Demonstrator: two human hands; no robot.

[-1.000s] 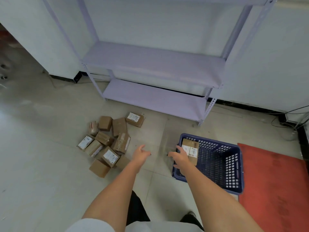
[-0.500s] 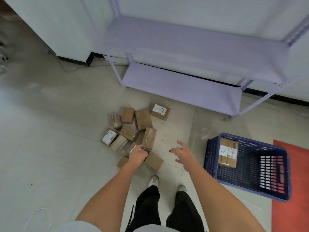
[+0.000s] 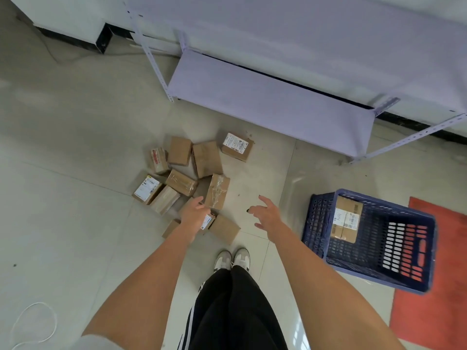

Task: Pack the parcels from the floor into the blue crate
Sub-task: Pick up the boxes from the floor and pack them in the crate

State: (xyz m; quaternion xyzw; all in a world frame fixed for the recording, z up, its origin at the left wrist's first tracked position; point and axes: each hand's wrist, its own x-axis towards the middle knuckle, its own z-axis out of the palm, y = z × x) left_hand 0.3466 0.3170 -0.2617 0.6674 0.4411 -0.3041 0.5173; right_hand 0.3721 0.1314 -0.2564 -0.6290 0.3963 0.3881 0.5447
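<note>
- One parcel [image 3: 345,223] already inside the blue crate [image 3: 374,274], standing on end against the near-left wall, labels facing up.
- Roughly ten more parcels scattered in a loose cluster on the floor tiles [image 3: 63,147], in front of the lilac shelf unit [image 3: 265,97].
- Blue crate well to the right of the cluster, one corner overlapping the red mat [image 3: 434,299].
- Reaching down with the left hand [image 3: 194,213] now, right over a small labelled parcel [image 3: 208,221] at the near edge of the pile, just beside the tape-wrapped parcel [image 3: 216,191].
- Left fingers curled down around that labelled parcel, by the look of it; fingertips hidden under the hand, so cannot tell whether the grasp is closed.
- Right hand [image 3: 265,215] hanging above bare floor between pile and crate, fingers spread wide, holding nothing.
- Step in hand, as a judgement: picking up the second parcel, early in the job with most of the pile untouched.
- Next move likely calls for closing firmly on the small box, lifting clear of the plain parcel [image 3: 225,228] touching it, then swinging right across to the crate.
- Plenty of room beside the parcel already in there; worth laying the new one flat alongside.
</note>
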